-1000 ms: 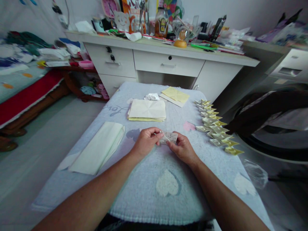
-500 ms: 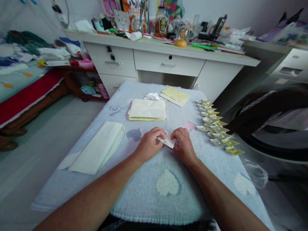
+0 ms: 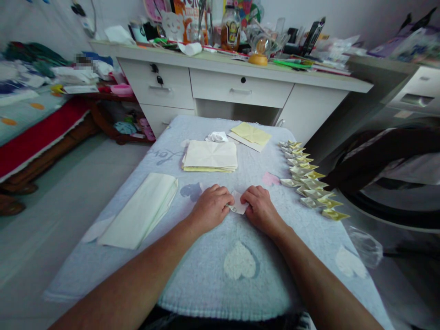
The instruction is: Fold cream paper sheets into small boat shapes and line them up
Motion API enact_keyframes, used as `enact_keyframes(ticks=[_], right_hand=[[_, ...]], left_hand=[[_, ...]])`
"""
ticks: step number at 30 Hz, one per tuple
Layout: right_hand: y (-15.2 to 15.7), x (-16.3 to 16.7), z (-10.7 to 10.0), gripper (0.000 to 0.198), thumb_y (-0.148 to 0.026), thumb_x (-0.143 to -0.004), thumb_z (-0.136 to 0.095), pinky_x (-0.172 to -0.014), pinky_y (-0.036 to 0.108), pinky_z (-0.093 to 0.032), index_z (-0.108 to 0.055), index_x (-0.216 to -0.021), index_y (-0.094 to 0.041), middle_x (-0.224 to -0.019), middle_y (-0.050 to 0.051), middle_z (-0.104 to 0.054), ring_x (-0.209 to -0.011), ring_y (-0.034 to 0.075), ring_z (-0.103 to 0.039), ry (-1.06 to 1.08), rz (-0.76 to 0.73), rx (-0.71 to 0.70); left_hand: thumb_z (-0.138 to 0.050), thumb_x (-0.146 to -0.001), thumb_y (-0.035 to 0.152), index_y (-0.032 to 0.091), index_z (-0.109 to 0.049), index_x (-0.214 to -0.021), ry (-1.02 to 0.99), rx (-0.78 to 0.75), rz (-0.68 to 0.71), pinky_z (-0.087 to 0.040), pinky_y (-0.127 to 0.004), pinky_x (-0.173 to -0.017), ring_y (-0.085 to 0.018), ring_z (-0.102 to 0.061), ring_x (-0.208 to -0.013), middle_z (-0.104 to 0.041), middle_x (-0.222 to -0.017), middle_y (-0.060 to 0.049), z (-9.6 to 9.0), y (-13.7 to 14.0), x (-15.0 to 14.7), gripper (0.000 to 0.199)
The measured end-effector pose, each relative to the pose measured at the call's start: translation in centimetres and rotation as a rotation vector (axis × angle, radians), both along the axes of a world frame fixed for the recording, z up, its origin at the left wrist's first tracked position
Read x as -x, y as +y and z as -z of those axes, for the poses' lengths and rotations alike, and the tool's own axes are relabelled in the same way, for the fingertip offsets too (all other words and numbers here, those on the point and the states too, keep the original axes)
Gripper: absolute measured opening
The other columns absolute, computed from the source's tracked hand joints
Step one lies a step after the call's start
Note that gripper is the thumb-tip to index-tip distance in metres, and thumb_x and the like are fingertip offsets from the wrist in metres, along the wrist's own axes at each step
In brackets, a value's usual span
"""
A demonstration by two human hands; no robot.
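Note:
Between my hands a small folded piece of white paper (image 3: 239, 205) lies low over the cloth-covered table (image 3: 206, 266). My left hand (image 3: 213, 206) pinches its left end, and my right hand (image 3: 260, 207) is closed on its right side; the fingertips partly hide the edges. To the right stands a row of several small folded paper boats (image 3: 309, 183), some white and some yellow. Beyond my hands rests a stack of creased paper sheets (image 3: 210, 156), white on top with yellow below. A flat folded pile of pale paper (image 3: 140, 211) is left of my left arm.
A crumpled white tissue (image 3: 216, 136) and yellow and white sheets (image 3: 252, 134) lie near the table's far edge. Behind stands a cluttered white desk (image 3: 240, 91). A washing machine (image 3: 409, 96) is at the right, and a clear plastic bag (image 3: 366, 247) hangs by the table's right edge.
The folded paper has turned and sits slightly lower, with its printed edge less visible. My left fingers have shifted over its left end, and my right hand has moved slightly left.

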State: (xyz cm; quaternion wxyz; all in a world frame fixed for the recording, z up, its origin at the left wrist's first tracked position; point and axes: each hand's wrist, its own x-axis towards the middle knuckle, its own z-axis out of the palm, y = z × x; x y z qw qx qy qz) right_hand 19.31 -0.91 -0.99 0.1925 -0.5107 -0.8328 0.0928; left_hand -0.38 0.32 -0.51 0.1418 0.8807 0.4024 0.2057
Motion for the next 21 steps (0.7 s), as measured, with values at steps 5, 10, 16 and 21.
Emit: enact_keyframes(ticks=[5, 10, 16, 21], right_hand=[[-0.1, -1.1, -0.4, 0.021, -0.004, -0.072, -0.055, -0.083, 0.034, -0.033, -0.063, -0.084, -0.019, -0.092, 0.004, -0.060, -0.092, 0.021, -0.046, 0.029, -0.009, 0.065], [0.1, -2.0, -0.4, 0.016, -0.007, -0.077, -0.059, -0.081, 0.034, -0.035, -0.066, -0.083, -0.020, -0.093, 0.004, -0.062, -0.090, 0.020, -0.048, 0.077, -0.018, 0.088], [0.4, -2.2, -0.2, 0.007, -0.019, -0.083, -0.064, -0.084, 0.035, -0.034, -0.070, -0.083, -0.021, -0.091, 0.004, -0.063, -0.090, 0.019, -0.051, 0.168, 0.016, 0.122], [0.5, -1.7, -0.3, 0.009, -0.023, -0.085, -0.063, -0.085, 0.035, -0.033, -0.071, -0.083, -0.021, -0.093, 0.004, -0.063, -0.093, 0.020, -0.051, 0.156, 0.105, 0.161]], left_hand=[[-0.061, -0.080, 0.014, 0.019, -0.061, -0.077, 0.060, 0.007, -0.027, -0.039, -0.031, -0.075, -0.020, -0.050, -0.085, -0.059, -0.081, -0.002, -0.4, 0.1, 0.3, 0.006], [-0.063, -0.081, 0.018, 0.019, -0.063, -0.073, 0.096, 0.048, 0.000, -0.039, -0.031, -0.073, -0.019, -0.051, -0.083, -0.059, -0.078, -0.002, -0.8, 0.3, 0.7, 0.008], [-0.059, -0.081, 0.016, 0.020, -0.065, -0.072, 0.056, 0.121, -0.021, -0.039, -0.031, -0.073, -0.019, -0.053, -0.081, -0.061, -0.076, -0.002, -0.7, 0.4, 0.9, 0.011], [-0.060, -0.084, 0.026, 0.019, -0.065, -0.072, 0.019, 0.097, -0.107, -0.040, -0.032, -0.073, -0.020, -0.054, -0.079, -0.061, -0.075, -0.003, -0.3, 0.4, 0.4, 0.015]])
